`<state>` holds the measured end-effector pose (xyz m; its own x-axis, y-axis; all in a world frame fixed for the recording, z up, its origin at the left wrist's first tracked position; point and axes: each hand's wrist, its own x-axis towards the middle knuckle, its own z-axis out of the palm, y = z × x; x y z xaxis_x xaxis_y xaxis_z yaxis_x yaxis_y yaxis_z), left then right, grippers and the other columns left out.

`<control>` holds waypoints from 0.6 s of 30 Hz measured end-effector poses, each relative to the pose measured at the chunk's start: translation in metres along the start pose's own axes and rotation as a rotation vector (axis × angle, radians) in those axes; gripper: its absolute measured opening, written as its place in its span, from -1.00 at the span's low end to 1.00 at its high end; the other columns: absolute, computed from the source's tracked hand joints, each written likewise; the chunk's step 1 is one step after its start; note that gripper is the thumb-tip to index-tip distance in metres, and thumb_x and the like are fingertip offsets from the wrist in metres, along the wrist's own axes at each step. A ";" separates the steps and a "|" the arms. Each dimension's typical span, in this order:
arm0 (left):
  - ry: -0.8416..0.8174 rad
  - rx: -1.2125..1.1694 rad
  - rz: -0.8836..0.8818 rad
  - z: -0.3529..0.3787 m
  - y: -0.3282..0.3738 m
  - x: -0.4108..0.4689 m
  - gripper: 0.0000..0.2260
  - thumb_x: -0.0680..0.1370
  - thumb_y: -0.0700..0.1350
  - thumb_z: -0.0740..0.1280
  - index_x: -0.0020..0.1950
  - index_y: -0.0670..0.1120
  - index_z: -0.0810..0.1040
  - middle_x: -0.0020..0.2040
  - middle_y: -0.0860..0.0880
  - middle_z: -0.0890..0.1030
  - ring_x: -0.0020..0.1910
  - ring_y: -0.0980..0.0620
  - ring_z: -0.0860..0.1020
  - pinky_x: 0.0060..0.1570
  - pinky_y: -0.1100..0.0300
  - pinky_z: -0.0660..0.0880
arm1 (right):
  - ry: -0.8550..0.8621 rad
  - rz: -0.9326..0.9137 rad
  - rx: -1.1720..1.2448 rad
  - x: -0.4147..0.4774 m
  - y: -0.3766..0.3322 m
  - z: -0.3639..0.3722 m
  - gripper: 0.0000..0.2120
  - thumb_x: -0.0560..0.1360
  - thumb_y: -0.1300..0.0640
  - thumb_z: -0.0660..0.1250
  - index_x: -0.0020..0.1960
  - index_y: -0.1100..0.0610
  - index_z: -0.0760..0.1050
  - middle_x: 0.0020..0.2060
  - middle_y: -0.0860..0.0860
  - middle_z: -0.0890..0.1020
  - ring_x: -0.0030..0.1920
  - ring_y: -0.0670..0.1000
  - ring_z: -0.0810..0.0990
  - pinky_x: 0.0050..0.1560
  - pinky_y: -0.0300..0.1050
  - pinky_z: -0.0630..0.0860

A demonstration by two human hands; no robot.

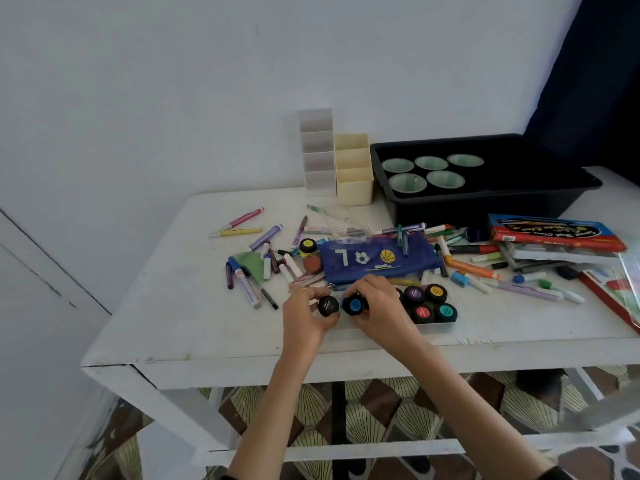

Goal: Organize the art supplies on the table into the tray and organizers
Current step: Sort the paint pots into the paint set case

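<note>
A: Fingers (313, 292) curled: left hand (304, 320) holds the black-lidded jar (328, 305), right hand (379, 303) the blue-labelled jar (355, 305), near the front edge of the table (207, 323).

B: Collecting paints, likely; next, lift both into the black tray (450, 209).

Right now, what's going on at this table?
A person is handling paint jars near the table's front edge. The left hand holds a black-lidded jar and the right hand holds a blue-lidded jar, next to other jars. Markers lie scattered around a blue pouch. The black tray holds five cups.
</note>
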<state>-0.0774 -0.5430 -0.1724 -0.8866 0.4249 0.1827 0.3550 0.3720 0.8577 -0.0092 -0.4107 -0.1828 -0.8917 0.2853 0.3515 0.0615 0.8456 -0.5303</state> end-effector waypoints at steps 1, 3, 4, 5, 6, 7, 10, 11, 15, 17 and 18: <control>0.001 0.007 0.009 0.000 0.001 0.000 -0.70 0.33 -0.32 0.51 0.03 -0.20 0.59 0.00 -0.08 0.60 0.03 0.02 0.56 0.04 0.29 0.47 | -0.004 -0.003 -0.022 0.001 -0.001 0.000 -0.69 0.26 0.36 0.47 -0.03 0.17 0.54 -0.08 0.06 0.56 -0.03 0.10 0.48 -0.02 -0.14 0.37; 0.008 0.035 0.037 0.001 0.002 0.000 -0.71 0.33 -0.31 0.50 0.03 -0.22 0.60 -0.03 -0.05 0.59 0.03 -0.01 0.57 0.07 0.17 0.50 | -0.015 -0.001 -0.058 0.003 -0.002 -0.002 -0.69 0.29 0.33 0.47 0.00 0.17 0.53 -0.05 0.06 0.55 0.01 0.09 0.44 0.00 -0.15 0.34; 0.007 0.064 0.050 0.001 0.003 0.001 -0.71 0.33 -0.30 0.50 0.03 -0.22 0.61 -0.04 -0.06 0.59 0.02 -0.03 0.57 0.08 0.12 0.51 | -0.024 0.002 -0.073 0.004 -0.002 -0.002 -0.69 0.31 0.32 0.46 0.02 0.17 0.53 -0.02 0.06 0.55 0.02 0.08 0.43 0.01 -0.15 0.33; 0.004 0.099 0.065 0.001 0.004 0.002 -0.71 0.33 -0.29 0.50 0.03 -0.22 0.62 -0.04 -0.08 0.60 0.02 -0.04 0.56 0.08 0.08 0.51 | -0.035 0.004 -0.088 0.006 -0.003 -0.003 -0.69 0.32 0.30 0.46 0.04 0.16 0.52 -0.01 0.06 0.54 0.04 0.08 0.42 0.02 -0.14 0.33; -0.003 0.139 0.077 0.001 0.004 0.004 -0.71 0.33 -0.28 0.50 0.04 -0.21 0.62 -0.03 -0.10 0.60 0.02 -0.06 0.55 0.08 0.06 0.50 | -0.045 0.004 -0.104 0.007 -0.003 -0.003 -0.69 0.33 0.29 0.46 0.05 0.16 0.52 0.00 0.07 0.53 0.04 0.08 0.42 0.03 -0.13 0.34; -0.013 0.176 0.090 0.002 0.003 0.005 -0.70 0.34 -0.27 0.50 0.05 -0.21 0.61 -0.01 -0.13 0.60 0.04 -0.07 0.54 0.08 0.07 0.49 | -0.050 0.002 -0.114 0.008 -0.004 -0.002 -0.68 0.33 0.29 0.46 0.06 0.16 0.52 -0.01 0.07 0.53 0.04 0.09 0.42 0.03 -0.11 0.35; -0.037 0.270 0.123 0.005 0.002 0.003 -0.71 0.37 -0.28 0.47 0.09 -0.21 0.59 0.06 -0.15 0.54 0.10 -0.07 0.48 0.09 0.22 0.40 | -0.047 0.008 -0.119 0.007 -0.003 0.001 -0.65 0.29 0.30 0.50 0.05 0.18 0.56 -0.06 0.09 0.53 0.01 0.13 0.45 0.00 -0.09 0.36; -0.036 0.268 0.128 0.006 0.001 0.002 -0.72 0.39 -0.30 0.45 0.09 -0.22 0.58 0.10 -0.15 0.51 0.11 -0.05 0.46 0.08 0.31 0.36 | -0.033 0.004 -0.131 0.006 -0.003 0.001 -0.63 0.28 0.30 0.51 0.07 0.18 0.57 -0.07 0.10 0.54 0.00 0.13 0.46 0.00 -0.09 0.37; -0.036 0.251 0.118 0.008 0.002 0.004 -0.70 0.40 -0.32 0.44 0.12 -0.23 0.54 0.21 -0.09 0.41 0.16 0.01 0.42 0.15 0.29 0.38 | -0.021 0.024 -0.165 0.005 -0.008 -0.004 -0.59 0.35 0.26 0.46 0.19 0.17 0.51 0.01 0.05 0.56 0.08 0.09 0.44 0.06 -0.11 0.31; -0.054 0.343 0.164 0.008 0.001 0.006 -0.72 0.41 -0.28 0.44 0.11 -0.20 0.54 0.18 -0.08 0.44 0.18 -0.02 0.41 0.16 0.19 0.38 | -0.034 0.008 -0.197 0.006 -0.011 -0.006 -0.61 0.31 0.24 0.49 0.13 0.17 0.55 -0.04 0.06 0.58 0.03 0.10 0.46 0.05 -0.08 0.36; -0.064 0.371 0.170 0.008 0.001 0.007 -0.73 0.42 -0.27 0.43 0.11 -0.19 0.54 0.17 -0.09 0.46 0.18 -0.04 0.41 0.15 0.17 0.38 | -0.039 -0.001 -0.214 0.006 -0.009 -0.004 -0.60 0.25 0.23 0.53 0.07 0.17 0.58 -0.10 0.07 0.57 -0.02 0.12 0.48 0.00 -0.01 0.44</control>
<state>-0.0808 -0.5328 -0.1739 -0.7899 0.5520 0.2672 0.5883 0.5590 0.5843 -0.0132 -0.4147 -0.1726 -0.9082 0.2699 0.3198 0.1506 0.9238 -0.3521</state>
